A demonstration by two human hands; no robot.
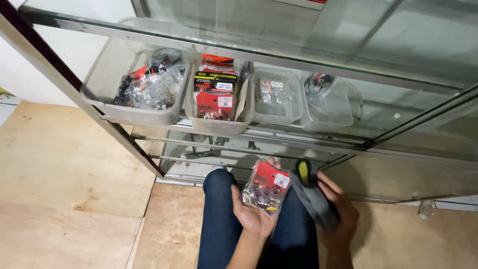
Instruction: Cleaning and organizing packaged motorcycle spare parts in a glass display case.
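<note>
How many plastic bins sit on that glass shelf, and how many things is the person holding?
Clear plastic bins on the glass shelf: 4, at and
Red-carded clear packet of small round metal parts, in the left hand: 1
Grey cloth with a yellow patch, in the right hand: 1
Total: 6

You have a glass shelf carrying four clear plastic tubs in a row: bagged parts in the left tub, red packets next, small bags, then a nearly bare tub.
</note>
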